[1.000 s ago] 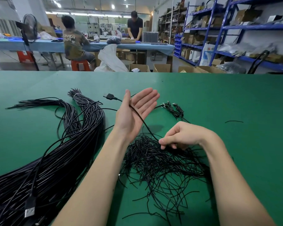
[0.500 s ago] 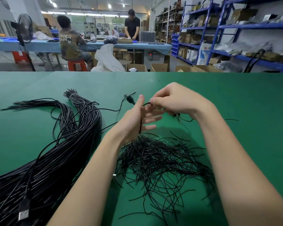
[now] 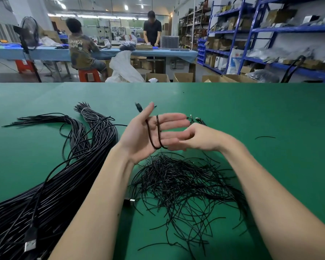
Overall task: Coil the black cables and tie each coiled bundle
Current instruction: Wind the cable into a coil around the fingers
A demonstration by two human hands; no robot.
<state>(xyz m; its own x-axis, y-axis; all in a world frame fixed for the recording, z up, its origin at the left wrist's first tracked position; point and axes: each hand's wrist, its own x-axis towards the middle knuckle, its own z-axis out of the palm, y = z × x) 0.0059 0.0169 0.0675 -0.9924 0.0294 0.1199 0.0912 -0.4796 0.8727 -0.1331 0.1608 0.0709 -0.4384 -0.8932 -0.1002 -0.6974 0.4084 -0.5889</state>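
**Left hand wears two turns of black cable**

Left hand (image 3: 144,136) is held palm up over the green tabletop (image 3: 270,117), fingers straight and together, thumb raised, with a black cable (image 3: 159,132) looped twice around the fingers. Right hand (image 3: 199,137) sits just beside it, partly over the left fingertips, its fingers curled in at the loop; motion blur hides whether they pinch the cable.

Nearest the camera, a silver USB plug (image 3: 30,246) lies at the end of the long cable bundle (image 3: 51,194), which sweeps from the lower left up to two tied ends at mid-left. Between the forearms a loose heap of short black ties (image 3: 184,182) spreads across the cloth, its far edge under the hands. Beyond the left thumb a black connector (image 3: 138,107) shows in blur. A single stray tie (image 3: 265,137) lies well apart to the right.

Past the tabletop stand cardboard boxes (image 3: 183,77), a white plastic bag (image 3: 123,69), a blue-covered workbench (image 3: 51,51) with a seated person (image 3: 82,47) and a standing person (image 3: 152,29), a floor fan (image 3: 29,32), and blue shelving (image 3: 266,30).
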